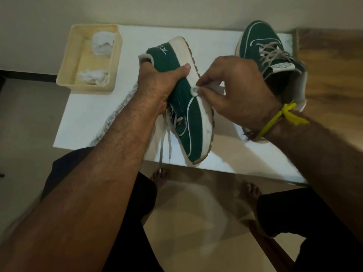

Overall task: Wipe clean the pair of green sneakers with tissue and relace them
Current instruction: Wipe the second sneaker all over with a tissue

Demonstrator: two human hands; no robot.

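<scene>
The white surface [94, 118] carries a cream tray [66, 61] of crumpled tissues at its far left and the second green sneaker [255, 38] at its far right. The left hand [155, 83] grips the first green sneaker [188, 114] at the collar, tilted on its side above the surface centre. The right hand [233, 95] pinches a tissue [194, 91] against its white midsole.

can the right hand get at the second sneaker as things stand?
Probably, but not freely. The second sneaker lies just behind the right hand with nothing between them, but that hand pinches a tissue against the sole of the sneaker gripped by the left hand.
</scene>
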